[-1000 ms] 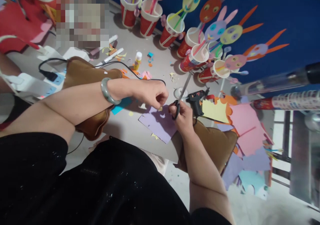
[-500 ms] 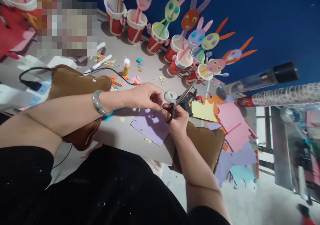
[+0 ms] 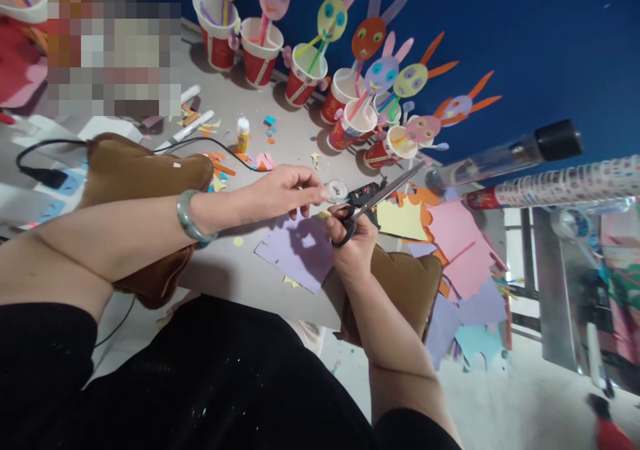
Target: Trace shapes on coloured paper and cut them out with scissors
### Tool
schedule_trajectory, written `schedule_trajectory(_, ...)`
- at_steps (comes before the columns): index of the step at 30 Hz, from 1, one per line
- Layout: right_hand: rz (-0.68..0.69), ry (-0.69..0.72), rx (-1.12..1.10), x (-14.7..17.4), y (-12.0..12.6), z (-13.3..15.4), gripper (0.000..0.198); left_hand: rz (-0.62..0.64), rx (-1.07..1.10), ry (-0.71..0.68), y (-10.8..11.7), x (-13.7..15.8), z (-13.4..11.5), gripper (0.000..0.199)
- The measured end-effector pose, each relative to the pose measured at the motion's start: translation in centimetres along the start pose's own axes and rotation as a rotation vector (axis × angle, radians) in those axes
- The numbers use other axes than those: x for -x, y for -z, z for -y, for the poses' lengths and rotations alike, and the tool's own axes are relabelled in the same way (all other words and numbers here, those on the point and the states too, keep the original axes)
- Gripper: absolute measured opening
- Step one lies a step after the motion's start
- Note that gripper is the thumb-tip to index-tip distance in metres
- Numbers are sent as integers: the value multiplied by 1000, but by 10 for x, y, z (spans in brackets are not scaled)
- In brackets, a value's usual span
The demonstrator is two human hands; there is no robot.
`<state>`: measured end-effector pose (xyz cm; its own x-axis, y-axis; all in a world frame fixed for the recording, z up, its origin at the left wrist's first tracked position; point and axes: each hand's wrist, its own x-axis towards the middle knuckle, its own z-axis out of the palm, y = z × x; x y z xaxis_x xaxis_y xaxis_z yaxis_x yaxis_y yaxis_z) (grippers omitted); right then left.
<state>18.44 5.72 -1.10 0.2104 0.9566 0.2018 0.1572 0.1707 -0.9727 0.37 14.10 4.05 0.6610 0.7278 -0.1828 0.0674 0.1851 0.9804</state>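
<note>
My right hand [image 3: 354, 242] is closed round black-handled scissors [image 3: 381, 200], whose blades point up and to the right. At its thumb and fingertip shows a small yellow scrap [image 3: 324, 215]. My left hand [image 3: 295, 191], with a bracelet on the wrist, hovers just left of it; its fingers are apart and nothing shows in them. Below both hands lies a purple paper sheet [image 3: 293, 253] on the table. A roll of clear tape [image 3: 337, 191] sits just beyond the fingertips.
Red paper cups [image 3: 260, 53] with paper rabbit faces line the blue wall. Brown cushions [image 3: 145, 170] flank the hands. A glue stick [image 3: 243, 135], scraps and a black cable lie at the back left. Cut coloured sheets [image 3: 460, 247] and stacked cups [image 3: 560, 190] are at right.
My left hand's fingers have parted and drawn slightly up from my right fingertips, where they met before. The scissors have tilted further right. The whole view has shifted a little.
</note>
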Motion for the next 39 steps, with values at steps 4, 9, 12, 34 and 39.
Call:
schedule_trajectory(4, -5, 12, -5, -1, 0, -2, 27, 75, -76, -66, -2, 0, 4, 9)
schedule_trajectory(9, 32, -1, 24, 0, -1, 0, 31, 56, -134, -65, -2, 0, 3, 7)
schedule_trajectory(12, 34, -2, 40, 0, -1, -1, 32, 63, -151, 3, -2, 0, 0, 8)
schedule_trajectory(34, 21, 31, 8, 3, 1, -11, 26, 18, 43, 140, -3, 2, -8, 16)
schedule_trajectory(39, 32, 38, 19, 2, -1, -6, 27, 29, 32, 139, -4, 4, -10, 19)
